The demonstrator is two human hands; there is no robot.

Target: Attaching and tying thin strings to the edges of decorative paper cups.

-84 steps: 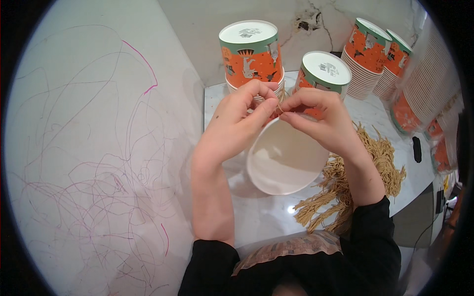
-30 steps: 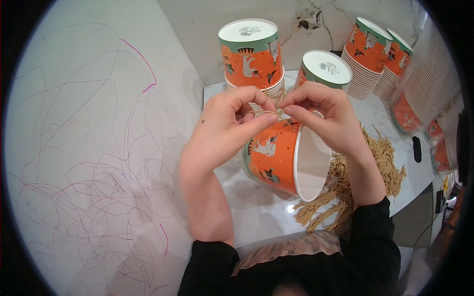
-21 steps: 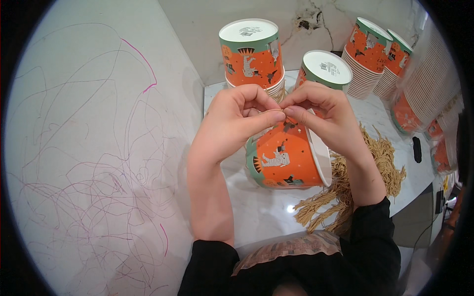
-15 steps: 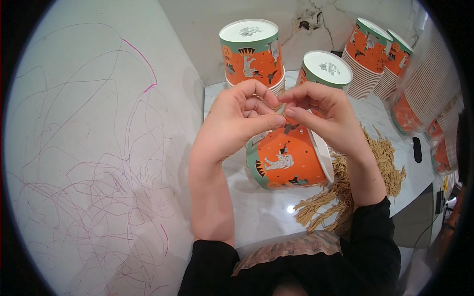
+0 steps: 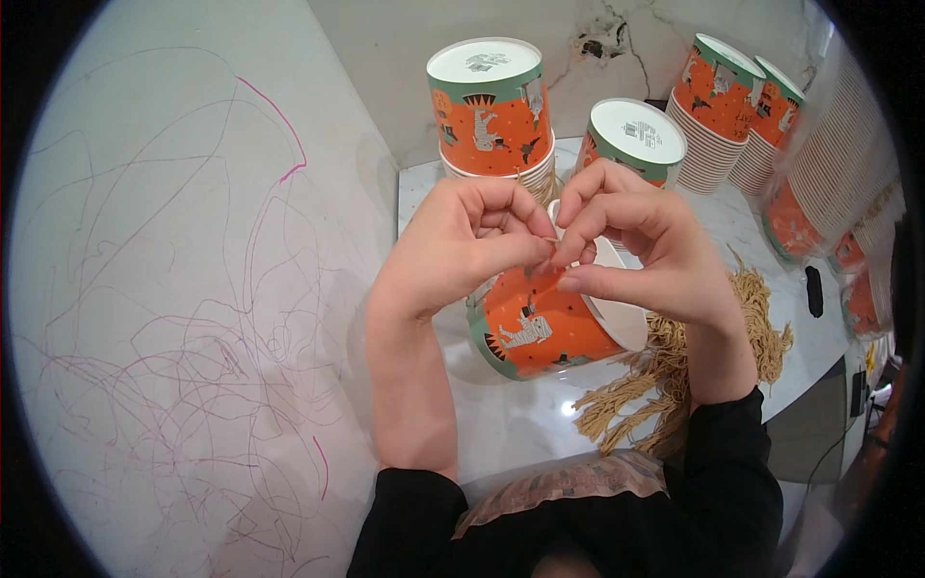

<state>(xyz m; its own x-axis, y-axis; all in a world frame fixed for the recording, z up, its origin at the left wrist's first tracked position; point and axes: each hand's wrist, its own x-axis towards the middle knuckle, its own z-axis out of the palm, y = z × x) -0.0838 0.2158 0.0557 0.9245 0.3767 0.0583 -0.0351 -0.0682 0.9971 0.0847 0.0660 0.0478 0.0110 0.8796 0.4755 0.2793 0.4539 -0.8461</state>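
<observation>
An orange and green paper bucket (image 5: 520,332) with a cartoon mummy print lies tilted on the table, its white opening facing right. Above its rim my left hand (image 5: 472,236) is closed, thumb and forefinger pinching a short bit of tan string (image 5: 551,240). My right hand (image 5: 641,246) meets it there, fingers curled and fingertips at the same string; the exact grip is partly hidden. Beside my right forearm lies a loose bundle of tan strings (image 5: 674,371). Behind my hands stands an upturned stack of matching buckets (image 5: 491,116), with tan string hanging at its side.
Another upturned bucket (image 5: 638,135) stands behind my right hand. Further right are more bucket stacks (image 5: 713,111) and buckets in clear plastic wrap (image 5: 819,164). A small black object (image 5: 814,293) lies near the table's right side. A scribbled white wall (image 5: 193,289) bounds the left.
The bucket has turned, so more of its white opening shows. My left hand has come slightly lower; my right hand has shifted down and its fingers have spread and rearranged around the string.
</observation>
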